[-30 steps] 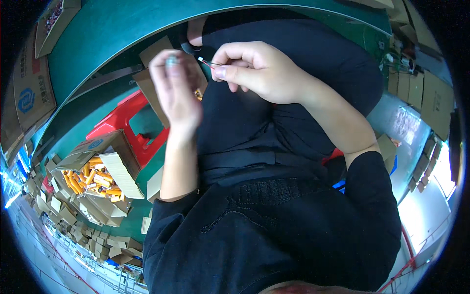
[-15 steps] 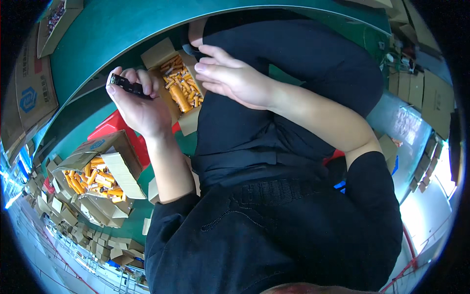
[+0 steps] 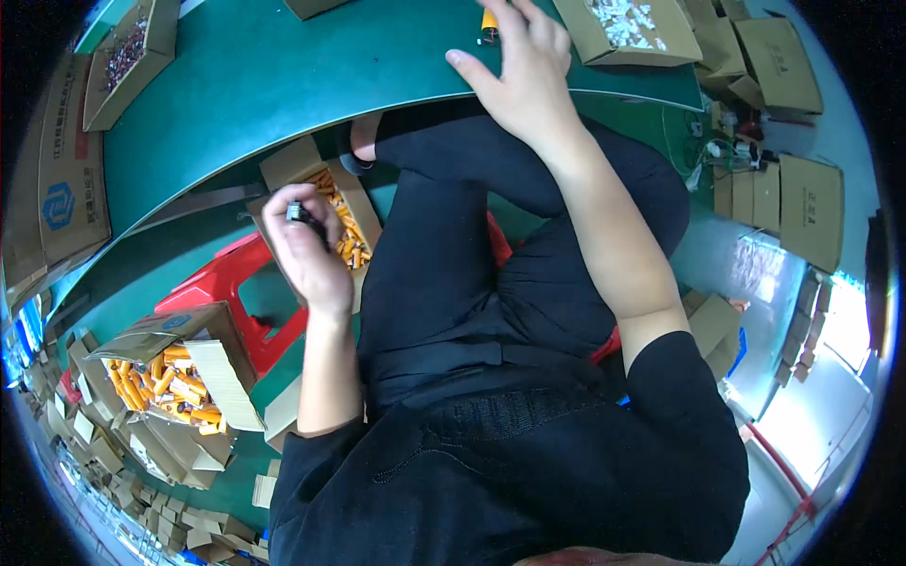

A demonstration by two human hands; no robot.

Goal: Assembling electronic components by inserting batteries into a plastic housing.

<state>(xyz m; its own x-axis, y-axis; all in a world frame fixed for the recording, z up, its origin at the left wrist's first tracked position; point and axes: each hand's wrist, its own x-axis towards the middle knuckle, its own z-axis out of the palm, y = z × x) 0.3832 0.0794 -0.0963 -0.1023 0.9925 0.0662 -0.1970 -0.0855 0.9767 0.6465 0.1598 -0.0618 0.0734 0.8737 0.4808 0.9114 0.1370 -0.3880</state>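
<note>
My left hand (image 3: 311, 255) is closed around a small black tube-like piece (image 3: 304, 215) with a shiny end, held up over the left side of my lap. Reaching out across the green table, my right hand (image 3: 533, 80) has its thumb spread from the fingers; the fingertips are partly cut off by the upper edge. Just left of those fingers lies an orange tube (image 3: 488, 26) with a dark end. I cannot tell whether they touch.
On the table (image 3: 311, 85) stand a box of white pieces (image 3: 651, 55) at the right and a box of small dark reddish parts (image 3: 142, 80) at the left. Below are two cartons of orange tubes (image 3: 170, 387) (image 3: 354, 247) and a red stool (image 3: 226, 288).
My right hand has moved from above my lap up and away over the table. The left hand has come rightward and lower with the black piece. The view has shifted, showing more table.
</note>
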